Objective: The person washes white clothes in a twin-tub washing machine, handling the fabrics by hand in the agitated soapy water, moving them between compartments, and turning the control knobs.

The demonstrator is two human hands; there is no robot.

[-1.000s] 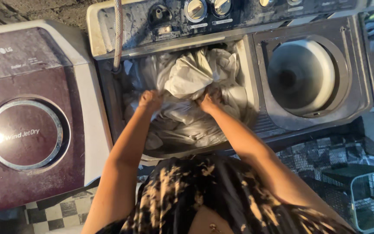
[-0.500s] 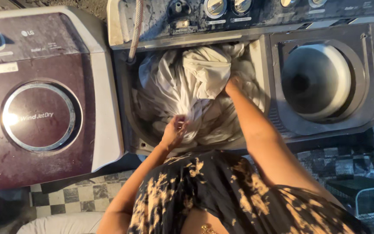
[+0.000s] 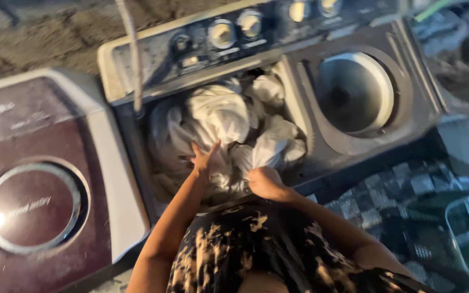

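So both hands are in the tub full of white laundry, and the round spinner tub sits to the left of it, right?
Not quite. Both hands, the left hand and the right hand, are on the white laundry in the wash tub, but the round spinner tub sits to its right, not its left. The head view shows this; on the left stands a separate maroon-topped machine.

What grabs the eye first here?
The heap of white laundry stuffed into the open wash tub at centre, with both hands on it: the left hand spread flat on the cloth, the right hand near the tub's front edge. To its right sits the round pale spin-tub cover, and at far left a maroon washer lid with a shiny ring.
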